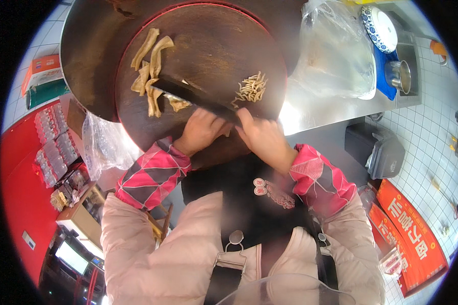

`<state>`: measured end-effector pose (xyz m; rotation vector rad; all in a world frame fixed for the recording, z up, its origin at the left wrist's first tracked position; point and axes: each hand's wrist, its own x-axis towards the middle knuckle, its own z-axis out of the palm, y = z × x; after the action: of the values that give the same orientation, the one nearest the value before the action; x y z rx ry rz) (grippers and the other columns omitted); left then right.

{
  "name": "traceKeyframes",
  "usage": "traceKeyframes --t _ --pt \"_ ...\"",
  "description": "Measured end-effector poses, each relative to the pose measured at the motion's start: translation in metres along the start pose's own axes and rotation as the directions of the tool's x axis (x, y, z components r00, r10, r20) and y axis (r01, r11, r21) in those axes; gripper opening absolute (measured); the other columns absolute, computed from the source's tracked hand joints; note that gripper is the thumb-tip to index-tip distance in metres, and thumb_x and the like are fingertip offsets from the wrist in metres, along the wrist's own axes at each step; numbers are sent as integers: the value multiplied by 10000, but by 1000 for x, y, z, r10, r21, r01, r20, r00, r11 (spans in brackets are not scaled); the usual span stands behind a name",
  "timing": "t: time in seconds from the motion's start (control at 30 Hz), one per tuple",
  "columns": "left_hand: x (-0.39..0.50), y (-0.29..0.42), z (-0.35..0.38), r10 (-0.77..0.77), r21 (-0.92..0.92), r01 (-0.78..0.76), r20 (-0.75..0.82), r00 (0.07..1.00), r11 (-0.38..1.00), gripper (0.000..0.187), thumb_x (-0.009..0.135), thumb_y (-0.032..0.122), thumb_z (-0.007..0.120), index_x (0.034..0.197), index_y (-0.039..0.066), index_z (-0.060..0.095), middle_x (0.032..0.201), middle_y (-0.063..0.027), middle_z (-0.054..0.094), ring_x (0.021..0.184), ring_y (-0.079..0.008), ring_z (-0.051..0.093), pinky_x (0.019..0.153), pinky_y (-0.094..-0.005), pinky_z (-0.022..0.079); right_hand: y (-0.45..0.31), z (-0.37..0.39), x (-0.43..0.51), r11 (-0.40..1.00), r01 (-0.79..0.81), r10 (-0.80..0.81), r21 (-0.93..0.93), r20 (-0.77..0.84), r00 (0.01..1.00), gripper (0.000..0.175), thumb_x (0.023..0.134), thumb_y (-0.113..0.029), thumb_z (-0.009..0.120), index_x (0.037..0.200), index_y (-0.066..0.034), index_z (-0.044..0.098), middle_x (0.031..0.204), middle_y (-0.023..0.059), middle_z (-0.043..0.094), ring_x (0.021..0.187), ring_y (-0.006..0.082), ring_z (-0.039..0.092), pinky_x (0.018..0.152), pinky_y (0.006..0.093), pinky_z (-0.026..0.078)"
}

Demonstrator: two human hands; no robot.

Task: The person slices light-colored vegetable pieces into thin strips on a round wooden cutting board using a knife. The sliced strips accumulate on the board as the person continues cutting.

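Observation:
On a round dark wooden chopping board [213, 45], my right hand [265, 139] grips the handle end of a wide dark knife [198, 99], whose blade points up and to the left. My left hand [204, 129] is beside the blade's near side, fingers bent over the board; a small pale bit shows by its fingertips, and whether it holds anything more is hidden. Several light-brown strips of food [152, 57] lie at the board's left, some touching the blade's tip. A small heap of thin cut shreds [253, 87] lies at the right, beyond the knife.
A large clear plastic bag [328, 57] stands on the steel counter at right, near a blue-patterned bowl [378, 29] and a metal pot [399, 77]. Another plastic bag [108, 145] hangs at the board's lower left. A grey lidded bin [387, 156] stands below the counter.

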<state>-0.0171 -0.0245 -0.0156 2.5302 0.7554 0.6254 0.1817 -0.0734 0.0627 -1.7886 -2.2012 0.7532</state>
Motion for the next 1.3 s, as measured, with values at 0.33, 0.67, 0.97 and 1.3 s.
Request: traceKeyframes --t 0.33,0.67,0.97,1.3 --pt "1 12 -8 24 -22 -25 -58 998 999 349 755 118 726 1082 29 642 1133 -105 601 1040 -311 574 894 -415 479 25 -32 -23 993 -107 105 43 51 993 285 872 -224 648 1053 -64 497 659 165 640 616 370 645 544 472 517" --pt "-5 12 -6 -32 -9 32 37 999 999 249 793 145 697 1014 46 641 1074 -114 587 1019 -309 574 872 -390 479 20 -28 -46 994 -1 7 109 -52 999 278 870 -227 651 1071 -93 515 672 152 644 606 366 643 509 454 510" --pt "-1 12 -4 -23 7 23 -14 1000 1000 225 788 150 704 978 50 637 963 -115 563 894 -307 562 791 -392 477 20 -22 -49 998 -30 31 60 -7 1000 268 876 -227 638 1055 -93 491 692 147 649 626 373 643 521 472 502" --pt "-1 11 -2 -33 -6 33 -9 999 999 214 793 161 702 965 55 632 942 -117 535 897 -311 549 789 -391 475 19 -29 -51 996 -58 55 67 34 998 255 879 -216 632 1035 -77 486 708 150 646 631 373 641 519 468 499"
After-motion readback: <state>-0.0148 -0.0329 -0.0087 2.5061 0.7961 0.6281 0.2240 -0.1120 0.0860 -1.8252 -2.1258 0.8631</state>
